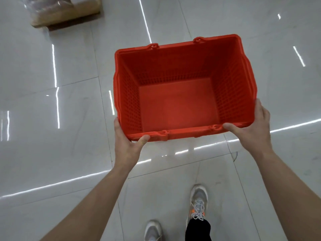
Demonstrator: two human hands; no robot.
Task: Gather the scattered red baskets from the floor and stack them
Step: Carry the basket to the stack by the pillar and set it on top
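Observation:
A red plastic basket (178, 105) with perforated walls and an empty inside is held upright above the floor, in the middle of the view. My left hand (127, 145) grips its near left corner, thumb over the rim. At the near right corner my right hand (251, 126) grips the rim, thumb on top and fingers down the outer side wall. More rims seem to show along the basket's left and right sides, so it may be several nested baskets; I cannot tell for certain.
Glossy white floor tiles (52, 153) spread all around, streaked with light reflections. A wrapped cardboard box on a dark pallet (66, 13) stands at the far left. My two feet in grey sneakers (198, 204) are on the floor below the basket.

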